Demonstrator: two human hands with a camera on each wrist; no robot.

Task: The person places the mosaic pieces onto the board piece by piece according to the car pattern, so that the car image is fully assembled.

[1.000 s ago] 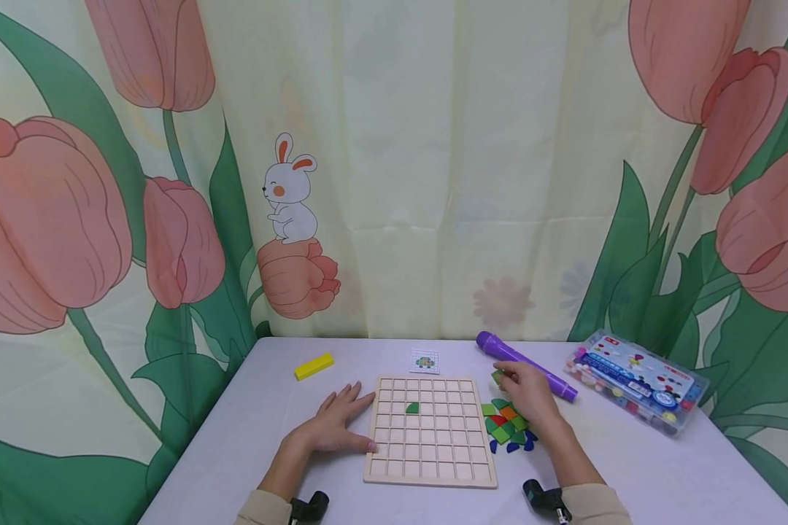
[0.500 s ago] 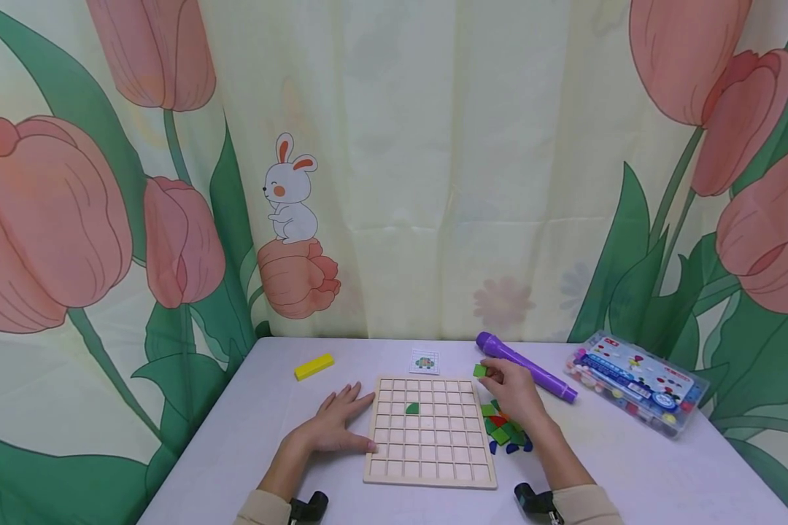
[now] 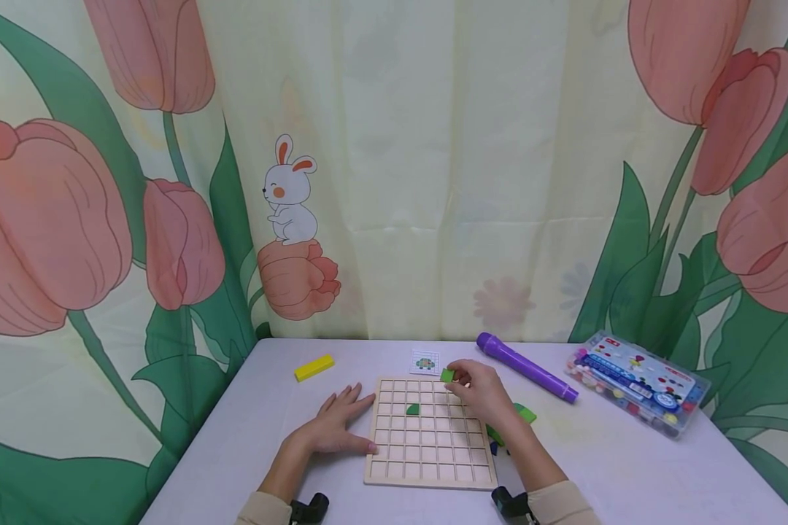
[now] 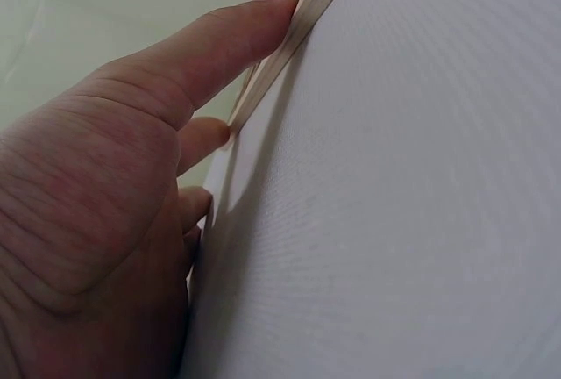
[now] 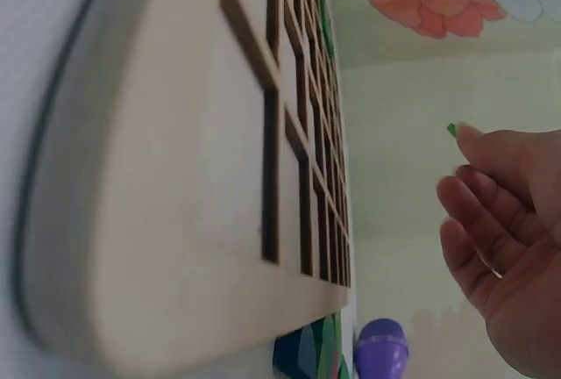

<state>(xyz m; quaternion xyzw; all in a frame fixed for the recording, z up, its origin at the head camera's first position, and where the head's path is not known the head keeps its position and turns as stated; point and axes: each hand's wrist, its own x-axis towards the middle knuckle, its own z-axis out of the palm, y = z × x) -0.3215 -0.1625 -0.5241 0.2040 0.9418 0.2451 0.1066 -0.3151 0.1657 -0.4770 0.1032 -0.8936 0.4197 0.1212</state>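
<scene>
A wooden grid board (image 3: 431, 472) lies on the table, and a green quarter-round tile (image 3: 413, 410) sits in one of its cells. My left hand (image 3: 331, 426) rests at the board's left edge, fingers spread and thumb on the rim; in the left wrist view the thumb (image 4: 237, 41) touches the wooden side. Over the board's far right part, my right hand (image 3: 482, 394) pinches a green square tile (image 3: 447, 375) between thumb and fingertips. Only a small green corner of that tile (image 5: 451, 130) shows in the right wrist view. Loose tiles (image 3: 525, 413) beside the board are partly hidden by my right forearm.
A small printed pattern card (image 3: 425, 362) lies behind the board. To the left is a yellow bar (image 3: 314, 367). A purple toy microphone (image 3: 527, 367) and a clear plastic case (image 3: 638, 380) of colourful pieces lie on the right.
My right hand has moved left from the tile pile to above the board's far edge, carrying the green square tile. The left hand has stayed in place.
</scene>
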